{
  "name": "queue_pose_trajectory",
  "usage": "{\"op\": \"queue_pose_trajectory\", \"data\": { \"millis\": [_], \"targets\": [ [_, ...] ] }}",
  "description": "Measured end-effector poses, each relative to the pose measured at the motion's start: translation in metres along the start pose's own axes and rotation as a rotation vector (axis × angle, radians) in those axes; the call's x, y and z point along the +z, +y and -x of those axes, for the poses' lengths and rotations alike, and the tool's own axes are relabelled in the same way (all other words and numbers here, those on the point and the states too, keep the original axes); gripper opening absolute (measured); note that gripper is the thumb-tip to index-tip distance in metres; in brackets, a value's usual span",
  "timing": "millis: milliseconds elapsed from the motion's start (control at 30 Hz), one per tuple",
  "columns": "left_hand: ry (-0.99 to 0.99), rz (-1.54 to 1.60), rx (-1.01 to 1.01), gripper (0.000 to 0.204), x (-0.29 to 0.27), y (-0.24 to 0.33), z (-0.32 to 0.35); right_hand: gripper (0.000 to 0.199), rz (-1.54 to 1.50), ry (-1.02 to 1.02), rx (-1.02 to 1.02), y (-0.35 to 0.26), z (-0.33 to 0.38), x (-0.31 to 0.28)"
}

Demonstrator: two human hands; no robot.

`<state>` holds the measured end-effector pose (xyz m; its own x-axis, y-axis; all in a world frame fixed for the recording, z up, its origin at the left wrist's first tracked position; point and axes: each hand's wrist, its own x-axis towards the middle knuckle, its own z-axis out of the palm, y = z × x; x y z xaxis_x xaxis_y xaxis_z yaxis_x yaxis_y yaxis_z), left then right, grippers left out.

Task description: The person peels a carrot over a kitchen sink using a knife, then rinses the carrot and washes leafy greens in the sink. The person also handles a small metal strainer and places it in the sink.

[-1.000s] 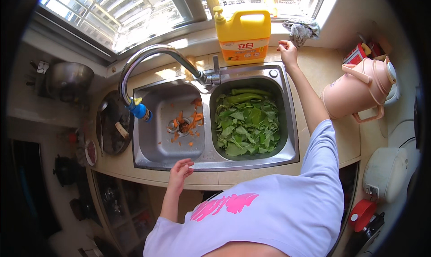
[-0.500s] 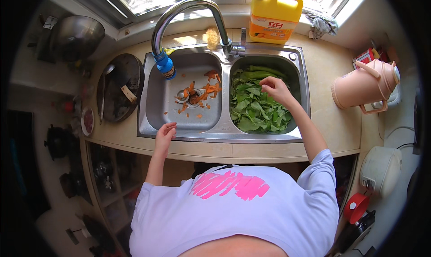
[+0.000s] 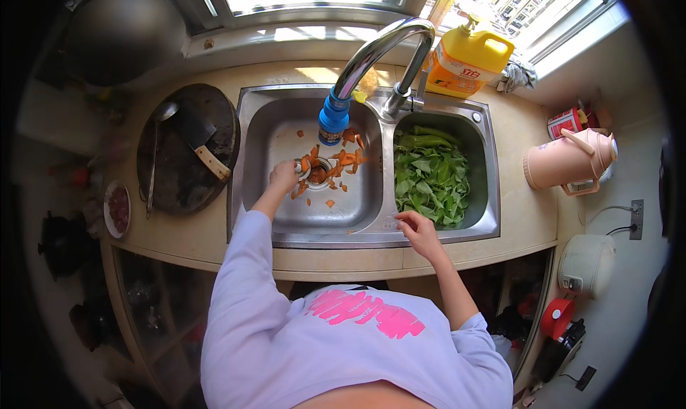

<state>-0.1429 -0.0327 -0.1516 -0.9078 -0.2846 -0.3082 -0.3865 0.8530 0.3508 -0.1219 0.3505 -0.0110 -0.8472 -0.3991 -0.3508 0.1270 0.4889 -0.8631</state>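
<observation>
My left hand (image 3: 284,175) is in the left sink basin (image 3: 268,134), its fingers drawn together against a small round metal piece (image 3: 304,169) beside the drain (image 3: 319,173). Whether they grip that piece is hard to make out. Orange peelings (image 3: 347,159) lie around and in the drain. Over the front rim between the two basins, my right hand (image 3: 420,234) hovers empty with its fingers loosely bent and apart. Green leaves (image 3: 432,184) fill much of the right basin, and long green peppers (image 3: 430,137) lie at their back.
A chrome faucet (image 3: 371,48) with a blue nozzle (image 3: 334,119) arches over the left basin. On the left are a round dark board (image 3: 182,184) with a cleaver (image 3: 194,141) and ladle (image 3: 155,148). A yellow jug (image 3: 468,58) stands behind; a pink thermos (image 3: 564,159) is right.
My left hand has gone from the front counter edge into the left basin by the drain. My right hand has drawn back from the leaves to the front rim. The view has shifted.
</observation>
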Motion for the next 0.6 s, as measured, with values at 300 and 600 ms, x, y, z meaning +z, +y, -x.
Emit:
{"op": "queue_pose_trajectory", "data": {
  "millis": [300, 600],
  "targets": [
    [0.133, -0.2, -0.008, 0.027, 0.068, -0.015, -0.037, 0.017, 0.015, 0.124, 0.15, -0.016, 0.042, 0.012],
    [0.089, -0.048, 0.379, 0.032, 0.059, 0.02, -0.026, 0.016, 0.023, 0.116, 0.123, -0.01, 0.032, 0.032]
  ]
}}
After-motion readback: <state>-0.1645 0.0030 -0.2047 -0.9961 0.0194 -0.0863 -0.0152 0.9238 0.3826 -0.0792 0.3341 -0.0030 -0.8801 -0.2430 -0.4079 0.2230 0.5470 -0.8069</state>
